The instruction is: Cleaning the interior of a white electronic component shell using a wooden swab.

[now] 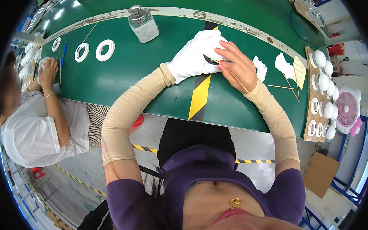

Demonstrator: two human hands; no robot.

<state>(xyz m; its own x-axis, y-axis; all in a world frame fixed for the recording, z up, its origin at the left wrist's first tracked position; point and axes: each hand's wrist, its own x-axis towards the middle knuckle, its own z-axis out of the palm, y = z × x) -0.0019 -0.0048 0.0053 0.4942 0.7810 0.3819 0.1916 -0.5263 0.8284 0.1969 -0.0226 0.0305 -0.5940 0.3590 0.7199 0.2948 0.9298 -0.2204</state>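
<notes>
My left hand [193,54], in a white glove, is closed round a white rounded piece [215,44] above the green table. Glove and piece blend together, so its full shape is hard to make out. A dark patch shows on its near side. My right hand [239,68] is bare, its fingers bent against the piece from the right. Between thumb and fingers it pinches a thin wooden stick [243,86], whose tip reaches the dark patch. Both forearms wear beige sleeves.
A glass bottle with a metal cap [143,26] stands beyond my left hand. White rings [105,50] lie left. White cloths [284,66], a yellow sponge sheet [299,72] and loose sticks lie right, beside a board of white globes [323,82]. A co-worker's hand [48,72] works at far left.
</notes>
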